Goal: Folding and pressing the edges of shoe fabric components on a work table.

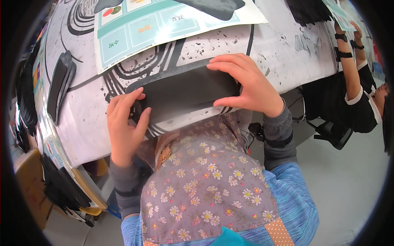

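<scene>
A long dark grey, almost black sheet-like piece [180,92] with a paler, rough-looking far edge is held level at the table's near edge. My left hand [127,123] is closed round its left end, thumb on the near side and fingertips on the far side. At the other end, my right hand [250,84] grips it between the thumb below and the fingers over the top. Just beyond lies a white and teal printed sheet [143,35] with fruit pictures. Another dark grey piece [217,6] rests on that sheet.
A folded dark piece [60,88] lies on the left of the white, black-patterned table cover [287,53]. Black material [308,10] sits at the far right. Beyond the table's right edge, a person in black [357,96] holds a teal card. Black strips [61,180] hang at lower left.
</scene>
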The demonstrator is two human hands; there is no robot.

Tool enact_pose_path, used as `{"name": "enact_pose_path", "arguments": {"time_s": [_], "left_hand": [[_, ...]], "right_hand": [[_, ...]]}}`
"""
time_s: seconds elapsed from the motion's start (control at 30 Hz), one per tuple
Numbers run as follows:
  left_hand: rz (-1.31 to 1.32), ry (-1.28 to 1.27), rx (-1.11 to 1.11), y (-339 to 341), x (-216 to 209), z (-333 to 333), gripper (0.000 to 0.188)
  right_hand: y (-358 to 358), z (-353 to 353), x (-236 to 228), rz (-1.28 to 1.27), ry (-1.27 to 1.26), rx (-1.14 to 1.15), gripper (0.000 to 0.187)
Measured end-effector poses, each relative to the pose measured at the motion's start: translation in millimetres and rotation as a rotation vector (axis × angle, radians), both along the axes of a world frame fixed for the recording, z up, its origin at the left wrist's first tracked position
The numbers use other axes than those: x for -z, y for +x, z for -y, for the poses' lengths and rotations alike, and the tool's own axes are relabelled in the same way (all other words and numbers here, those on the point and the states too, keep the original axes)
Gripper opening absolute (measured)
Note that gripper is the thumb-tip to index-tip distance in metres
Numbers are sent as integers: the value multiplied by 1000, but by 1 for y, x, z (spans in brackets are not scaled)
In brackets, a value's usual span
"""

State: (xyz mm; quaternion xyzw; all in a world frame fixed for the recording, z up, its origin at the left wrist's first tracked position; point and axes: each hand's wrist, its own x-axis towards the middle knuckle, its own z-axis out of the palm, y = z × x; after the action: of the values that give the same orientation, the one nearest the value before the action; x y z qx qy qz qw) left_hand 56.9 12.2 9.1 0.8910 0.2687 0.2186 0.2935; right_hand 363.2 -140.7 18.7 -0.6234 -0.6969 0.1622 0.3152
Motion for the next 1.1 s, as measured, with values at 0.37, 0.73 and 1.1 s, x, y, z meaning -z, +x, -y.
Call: {"name": "enact_pose_path", "arguments": {"time_s": [0.37, 0.73, 1.1], "left_hand": [[-27, -9, -26, 1, -1, 2, 50], [27, 28, -58, 3, 2, 2, 46], [-7, -14, -40, -1, 0, 1, 46]], "right_hand": [[-1, 1, 8, 57, 31, 58, 70], [-2, 2, 10, 86, 26, 69, 69], [-3, 7, 7, 49, -28, 78, 85]]}}
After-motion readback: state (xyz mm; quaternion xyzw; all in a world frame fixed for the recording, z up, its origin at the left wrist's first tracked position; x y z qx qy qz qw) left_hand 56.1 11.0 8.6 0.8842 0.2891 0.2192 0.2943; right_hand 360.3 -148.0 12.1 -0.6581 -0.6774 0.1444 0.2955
